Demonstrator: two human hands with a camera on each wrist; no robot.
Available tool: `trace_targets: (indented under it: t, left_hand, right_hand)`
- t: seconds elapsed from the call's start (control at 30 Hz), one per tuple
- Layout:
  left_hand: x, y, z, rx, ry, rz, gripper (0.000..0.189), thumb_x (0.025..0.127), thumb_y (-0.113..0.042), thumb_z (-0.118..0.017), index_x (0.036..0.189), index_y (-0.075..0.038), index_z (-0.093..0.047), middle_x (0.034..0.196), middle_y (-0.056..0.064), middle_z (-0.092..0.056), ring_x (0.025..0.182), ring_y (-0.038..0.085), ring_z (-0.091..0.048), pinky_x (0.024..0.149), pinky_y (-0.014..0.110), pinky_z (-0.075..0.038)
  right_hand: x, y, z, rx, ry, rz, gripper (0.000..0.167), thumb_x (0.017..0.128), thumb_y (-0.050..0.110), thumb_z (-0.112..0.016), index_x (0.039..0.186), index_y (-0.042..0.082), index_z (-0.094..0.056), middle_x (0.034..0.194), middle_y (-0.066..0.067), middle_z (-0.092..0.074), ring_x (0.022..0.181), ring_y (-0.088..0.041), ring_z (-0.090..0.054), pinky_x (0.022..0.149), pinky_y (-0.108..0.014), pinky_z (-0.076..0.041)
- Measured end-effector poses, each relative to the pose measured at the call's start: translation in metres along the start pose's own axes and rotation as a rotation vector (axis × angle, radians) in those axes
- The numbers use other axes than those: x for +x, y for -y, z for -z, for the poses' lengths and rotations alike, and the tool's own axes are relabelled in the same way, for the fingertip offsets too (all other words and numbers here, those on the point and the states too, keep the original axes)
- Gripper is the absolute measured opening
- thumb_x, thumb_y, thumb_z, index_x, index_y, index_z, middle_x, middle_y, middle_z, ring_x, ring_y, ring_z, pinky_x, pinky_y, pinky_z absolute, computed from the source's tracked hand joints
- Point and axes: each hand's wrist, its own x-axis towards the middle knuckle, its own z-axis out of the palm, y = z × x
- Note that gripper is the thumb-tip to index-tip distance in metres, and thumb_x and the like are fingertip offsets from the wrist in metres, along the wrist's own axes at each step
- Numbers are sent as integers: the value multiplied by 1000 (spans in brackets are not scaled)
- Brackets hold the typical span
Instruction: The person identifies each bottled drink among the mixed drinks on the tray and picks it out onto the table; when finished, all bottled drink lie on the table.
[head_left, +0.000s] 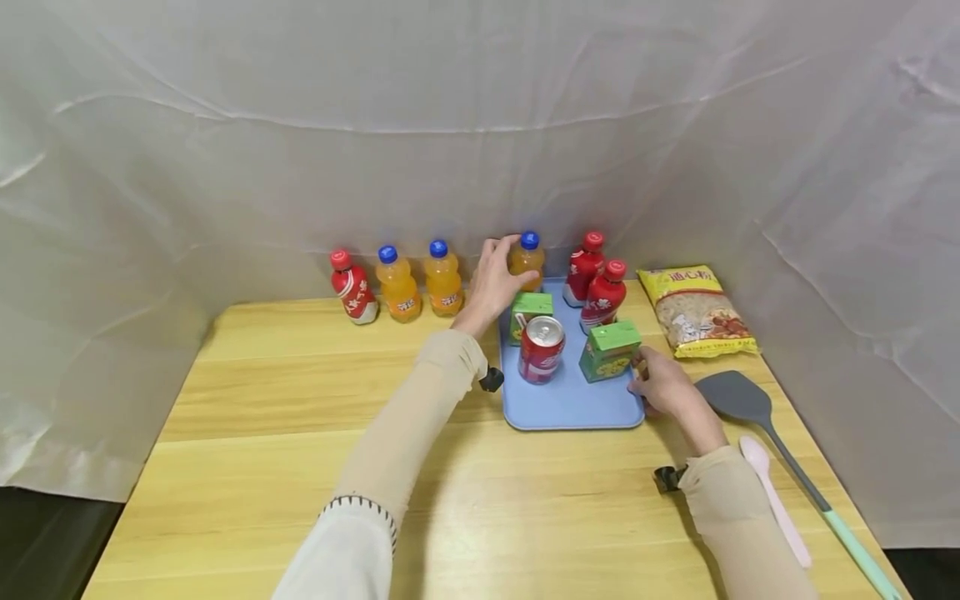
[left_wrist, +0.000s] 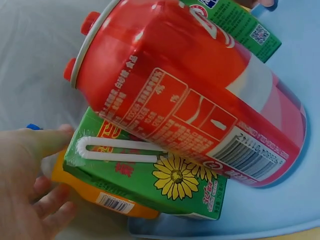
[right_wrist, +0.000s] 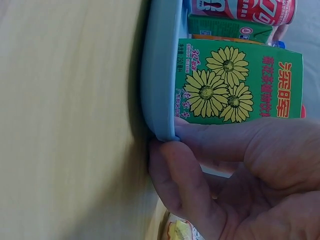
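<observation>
My left hand [head_left: 493, 279] is at the back left corner of a light blue tray [head_left: 573, 410], thumb and fingers spread about an orange soda bottle [head_left: 527, 265] with a blue cap. In the left wrist view its fingers are loose; whether they touch the bottle is hard to tell. My right hand [right_wrist: 215, 170] pinches the tray's right rim between thumb and fingers, beside a green drink carton [right_wrist: 225, 82]. The tray also carries a red soda can [head_left: 540, 354], a second green carton [left_wrist: 150, 175] with a straw, and two red bottles [head_left: 584, 271] [head_left: 603, 297].
Left of the tray stand a red bottle [head_left: 353, 289] and two orange soda bottles [head_left: 399, 287] [head_left: 443, 281]. On the right lie a yellow pasta bag [head_left: 697, 312], a grey spatula [head_left: 738, 396] and a pink spoon [head_left: 776, 504]. A grey curtain [head_left: 420, 125] backs the wooden table [head_left: 300, 475].
</observation>
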Motion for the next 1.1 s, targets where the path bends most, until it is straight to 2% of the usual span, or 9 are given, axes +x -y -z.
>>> trace_targets:
  t: [0.23, 0.47, 0.67, 0.9, 1.1]
  left_hand:
    - [6, -1, -3, 37, 4, -15, 71, 95, -30, -80, 157, -23, -45, 144, 9, -46, 127, 28, -56, 114, 43, -51]
    - [6, 4, -4, 19, -20, -16, 63, 95, -29, -80, 149, -30, -47, 140, 8, -51, 127, 27, -56, 113, 46, -53]
    - [2, 10, -4, 50, -51, -74, 61, 94, -31, -81, 146, -31, -49, 145, 4, -56, 129, 25, -58, 114, 47, -53]
    - [-3, 4, 10, 90, -136, -144, 61, 93, -33, -82, 147, -32, -51, 143, 0, -62, 126, 24, -61, 108, 45, -55]
    - [-11, -9, 30, 6, -184, -195, 60, 92, -29, -83, 145, -28, -54, 143, 1, -62, 125, 22, -62, 109, 41, -54]
  right_hand:
    - [1, 3, 2, -21, 7, -11, 36, 104, 4, -60, 134, -8, -45, 116, -33, -61, 79, -28, -68, 59, -34, -60]
    - [2, 3, 1, -17, 13, -19, 35, 104, 4, -60, 133, -7, -45, 114, -32, -61, 78, -27, -67, 59, -34, -60]
    - [2, 4, 0, -27, 11, -20, 33, 104, 4, -60, 131, -7, -45, 116, -32, -61, 79, -27, -67, 60, -34, -60]
    - [1, 6, 0, -30, 26, -23, 35, 104, 4, -59, 134, -7, -44, 121, -35, -61, 83, -29, -67, 61, -34, -60]
    - [1, 3, 2, -26, 34, -21, 36, 104, 4, -59, 135, -8, -44, 122, -36, -60, 83, -28, -67, 62, -35, -60]
